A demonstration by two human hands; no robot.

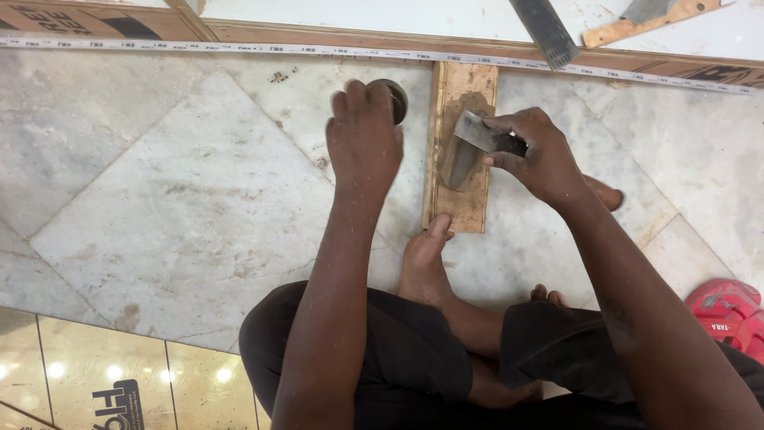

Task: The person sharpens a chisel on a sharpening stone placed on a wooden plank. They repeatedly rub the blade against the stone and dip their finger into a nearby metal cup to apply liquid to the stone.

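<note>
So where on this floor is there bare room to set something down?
The marble floor lies bare left of the left hand, between the edging strip and the glossy panel. A smaller bare patch lies right of the right hand. It is crowded around the wooden block, blade and foot.

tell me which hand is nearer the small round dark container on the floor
Left. The left hand lies over the round container, covering part of it; the right hand is off to its right, holding a metal blade.

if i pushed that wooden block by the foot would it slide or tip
The wooden block lies flat and looks stiff, so it would likely slide on the smooth marble floor rather than tip. A foot braces its near end.
</note>
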